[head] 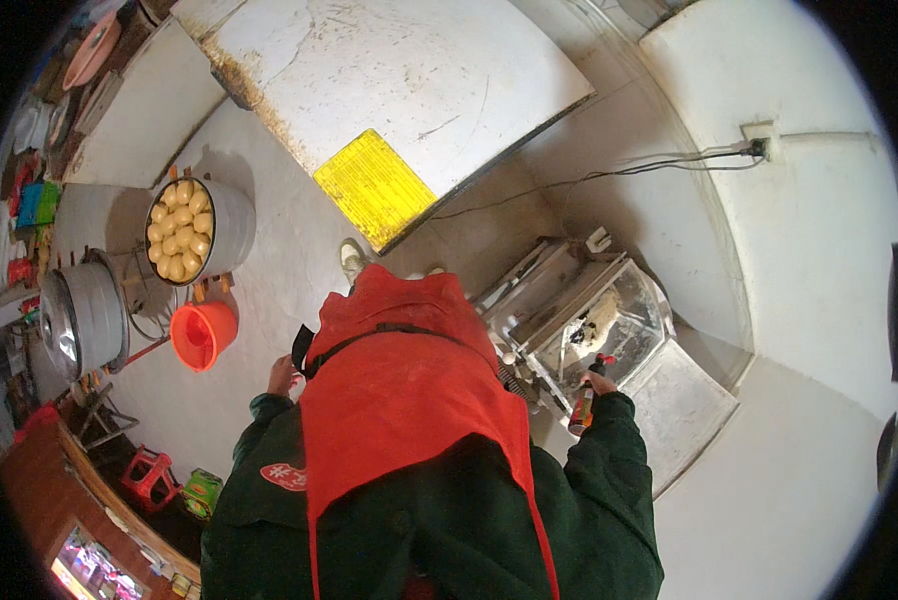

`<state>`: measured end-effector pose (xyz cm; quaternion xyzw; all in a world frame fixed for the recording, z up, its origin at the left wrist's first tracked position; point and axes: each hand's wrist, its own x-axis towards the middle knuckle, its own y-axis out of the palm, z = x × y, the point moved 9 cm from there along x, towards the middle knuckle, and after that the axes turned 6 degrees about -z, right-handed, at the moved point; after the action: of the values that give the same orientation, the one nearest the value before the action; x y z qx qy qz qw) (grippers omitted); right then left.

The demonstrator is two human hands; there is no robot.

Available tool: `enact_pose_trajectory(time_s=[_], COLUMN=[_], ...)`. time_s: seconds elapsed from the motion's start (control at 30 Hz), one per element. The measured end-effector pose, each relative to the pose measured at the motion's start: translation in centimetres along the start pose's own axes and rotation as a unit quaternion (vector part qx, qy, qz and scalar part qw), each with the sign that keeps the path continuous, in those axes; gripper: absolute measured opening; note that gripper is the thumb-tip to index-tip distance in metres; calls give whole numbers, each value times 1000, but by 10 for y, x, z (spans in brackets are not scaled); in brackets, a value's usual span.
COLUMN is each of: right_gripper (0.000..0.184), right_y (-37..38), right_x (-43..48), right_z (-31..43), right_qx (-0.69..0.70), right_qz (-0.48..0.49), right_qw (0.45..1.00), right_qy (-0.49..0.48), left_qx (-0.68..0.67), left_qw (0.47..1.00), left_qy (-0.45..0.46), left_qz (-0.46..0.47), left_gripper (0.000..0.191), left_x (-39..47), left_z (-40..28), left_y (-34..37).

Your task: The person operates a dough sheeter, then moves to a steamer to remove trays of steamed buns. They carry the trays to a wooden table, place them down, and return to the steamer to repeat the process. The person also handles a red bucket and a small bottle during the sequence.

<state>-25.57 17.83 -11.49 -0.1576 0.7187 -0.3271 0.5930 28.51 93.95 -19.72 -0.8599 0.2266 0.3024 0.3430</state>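
Note:
My right hand (604, 383) is closed around a spray can (582, 410) with a black neck, a red tip and a printed label. It is beside a floury machine (569, 300) that looks like a dough machine; whitish residue (599, 322) lies in its open bin. My left hand (281, 377) hangs at my other side, near a black strap end (302, 345) of my red apron (411, 375). Its fingers are partly hidden, so I cannot tell whether it holds anything.
A worn white tabletop (419, 67) carries a yellow mat (376, 187) at its near corner. To the left stand a metal pot (231, 229) full of tan rounded pieces, a lidded pot (96, 319) and an orange bucket (220, 326). A power cable (606, 174) runs to the wall socket.

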Motion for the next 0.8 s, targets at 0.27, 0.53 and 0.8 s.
enact_pose_trajectory(time_s=[0.27,0.53,0.8], right_gripper=[33,29,35], right_y=[3,-21,-47], right_x=[-1,-4,-13], right_z=[-28,-35,-28], right_qx=[96,174,151], right_qz=[37,-2,-34], right_qw=[995,985,988], right_qy=[12,17,-11], left_qx=[-130,-84,-78], left_qw=[983,996,993], left_qy=[-124,-32,-85], left_qz=[-27,6,33], left_gripper=[46,43,48], left_x=[30,47,57], left_z=[-7,-24,-10], left_y=[-13,-10,-22])
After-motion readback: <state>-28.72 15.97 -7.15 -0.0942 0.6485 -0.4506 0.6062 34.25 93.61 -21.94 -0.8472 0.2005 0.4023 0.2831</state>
